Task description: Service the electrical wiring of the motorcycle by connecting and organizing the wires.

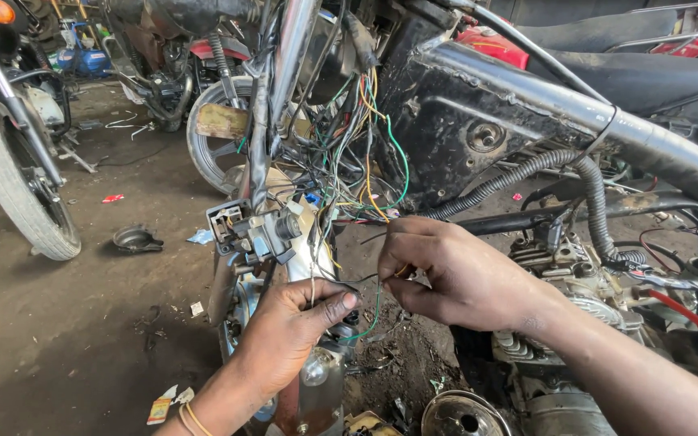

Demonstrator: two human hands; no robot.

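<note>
A stripped motorcycle frame (478,97) stands in front of me with a tangle of coloured wires (357,153) hanging from its steering head. My left hand (288,331) pinches a thin wire between thumb and fingers, just below a grey connector block (256,226) on the fork. My right hand (454,270) is closed on the other end of thin wires, a green one (375,311) looping down between both hands. The hands are a few centimetres apart.
A ribbed black hose (543,165) curves over the engine (575,282) at right. Another motorcycle's front wheel (22,198) stands at left, a third bike (179,56) behind. A round metal cap (137,239) and scraps lie on the dirt floor. A chrome headlamp bowl (462,413) sits below.
</note>
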